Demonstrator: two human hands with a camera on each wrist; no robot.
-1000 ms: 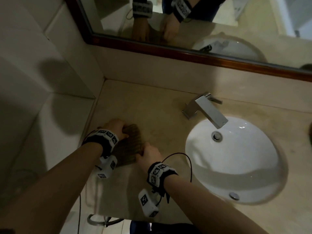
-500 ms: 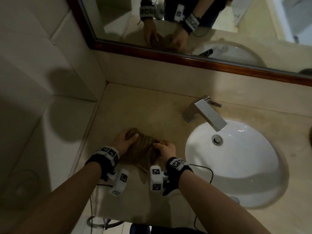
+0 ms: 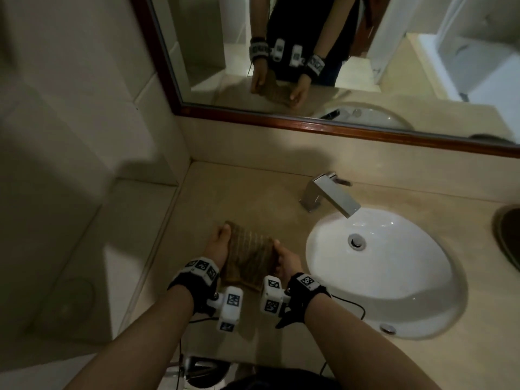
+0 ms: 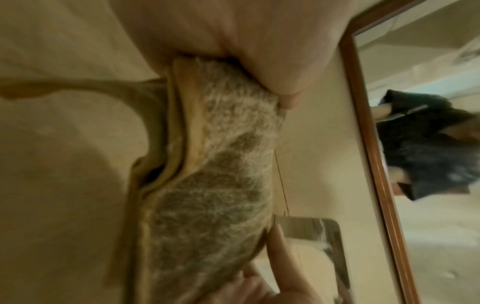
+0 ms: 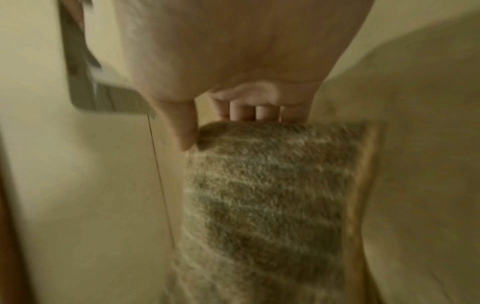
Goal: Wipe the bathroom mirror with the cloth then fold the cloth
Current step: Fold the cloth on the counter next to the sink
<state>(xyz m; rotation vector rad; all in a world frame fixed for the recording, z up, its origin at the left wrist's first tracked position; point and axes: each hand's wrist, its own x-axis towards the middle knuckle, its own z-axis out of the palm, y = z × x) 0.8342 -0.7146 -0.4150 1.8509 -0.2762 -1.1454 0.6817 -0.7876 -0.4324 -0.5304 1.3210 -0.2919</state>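
A brown striped cloth (image 3: 249, 257), folded into a small thick rectangle, sits between my two hands over the beige counter (image 3: 253, 198), left of the sink. My left hand (image 3: 218, 243) grips its left edge, with the thumb (image 4: 275, 78) lying over the fabric (image 4: 215, 174). On the opposite edge, my right hand (image 3: 284, 258) has its fingers (image 5: 259, 112) curled against the cloth (image 5: 272, 195) and its thumb at the far corner. Whether the cloth touches the counter I cannot tell. The wood-framed mirror (image 3: 351, 66) rises behind and reflects both hands.
A white oval sink (image 3: 380, 271) lies to the right, with a chrome faucet (image 3: 329, 197) behind it. A tiled wall (image 3: 70, 108) closes the left side. A dark round object (image 3: 509, 237) sits at the counter's far right edge. A bin (image 3: 205, 372) stands below the counter front.
My hands have slid from pressing on top of the cloth to gripping its left and right edges. The cloth now looks like a narrower, squarer fold. My head has tilted up towards the mirror.
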